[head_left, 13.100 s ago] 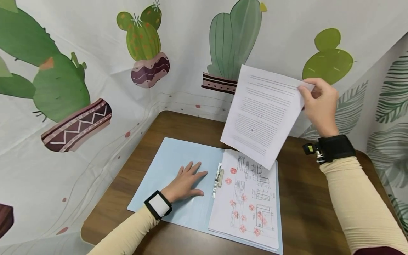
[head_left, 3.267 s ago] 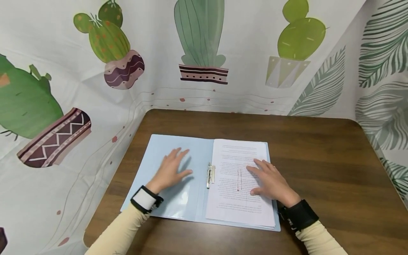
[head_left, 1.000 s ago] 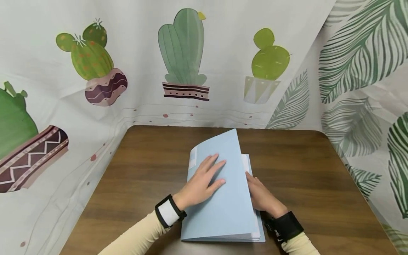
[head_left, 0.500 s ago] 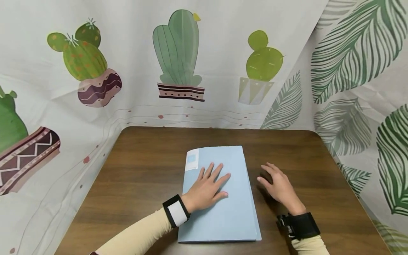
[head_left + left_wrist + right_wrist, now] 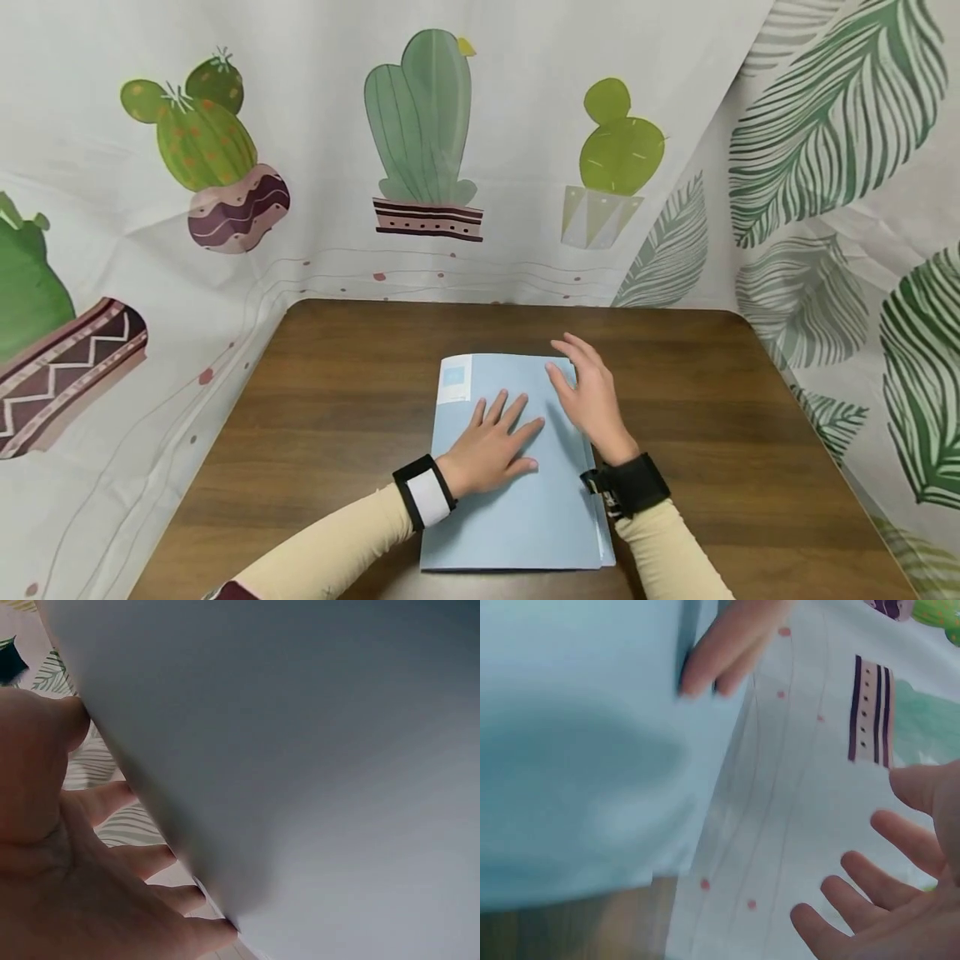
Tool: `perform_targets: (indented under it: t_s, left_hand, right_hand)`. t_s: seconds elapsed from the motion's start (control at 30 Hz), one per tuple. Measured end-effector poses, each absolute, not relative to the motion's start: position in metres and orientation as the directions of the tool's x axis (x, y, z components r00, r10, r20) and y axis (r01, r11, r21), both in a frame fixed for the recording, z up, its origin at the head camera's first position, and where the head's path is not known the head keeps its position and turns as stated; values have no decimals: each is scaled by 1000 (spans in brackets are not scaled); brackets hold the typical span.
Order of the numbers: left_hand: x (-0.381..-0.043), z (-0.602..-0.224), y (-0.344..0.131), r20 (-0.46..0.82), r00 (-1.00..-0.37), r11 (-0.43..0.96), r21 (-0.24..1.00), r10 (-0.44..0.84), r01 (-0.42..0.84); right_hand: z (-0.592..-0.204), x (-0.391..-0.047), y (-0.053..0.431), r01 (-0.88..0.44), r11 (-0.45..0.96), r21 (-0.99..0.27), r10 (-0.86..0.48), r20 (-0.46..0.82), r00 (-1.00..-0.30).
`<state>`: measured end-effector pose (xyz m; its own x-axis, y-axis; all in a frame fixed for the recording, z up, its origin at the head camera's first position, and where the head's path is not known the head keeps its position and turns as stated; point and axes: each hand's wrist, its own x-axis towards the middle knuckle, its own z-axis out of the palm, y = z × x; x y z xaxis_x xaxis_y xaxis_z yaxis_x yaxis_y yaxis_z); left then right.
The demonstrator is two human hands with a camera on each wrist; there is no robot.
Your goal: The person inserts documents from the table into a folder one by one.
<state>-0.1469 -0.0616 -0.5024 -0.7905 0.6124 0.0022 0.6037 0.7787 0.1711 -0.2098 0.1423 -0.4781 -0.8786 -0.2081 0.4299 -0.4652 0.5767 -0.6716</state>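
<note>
A light blue folder [image 5: 525, 525] lies closed on the brown table, with a white label [image 5: 454, 379] at its upper left corner. My left hand [image 5: 487, 450] rests on the cover with fingers spread; in the left wrist view its fingertips [image 5: 217, 930] touch the cover. Over the folder's upper right edge is my right hand [image 5: 592, 400], fingers loosely bent and holding nothing. The right wrist view shows that right hand [image 5: 892, 892] spread apart from the blue cover [image 5: 577, 772]. The papers inside are hidden by the cover.
The wooden table [image 5: 337, 400] has rounded far corners and meets a white cloth backdrop [image 5: 322, 108] printed with potted cacti and leaves. Each wrist wears a black strap, such as the right strap [image 5: 637, 486].
Earlier my right hand laid a printed sheet on the papers in the open folder. The cover has since been folded shut. My right hand has moved from the table to the folder's upper right corner.
</note>
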Motion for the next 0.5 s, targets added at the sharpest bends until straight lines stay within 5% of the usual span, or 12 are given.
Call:
perform_targets:
  t_s: [0.5]
  left_hand:
    - [-147, -500, -56, -83, -817, 821, 95, 570, 563]
  right_hand:
    - [-512, -227, 117, -358, 649, -671, -156, 343, -926]
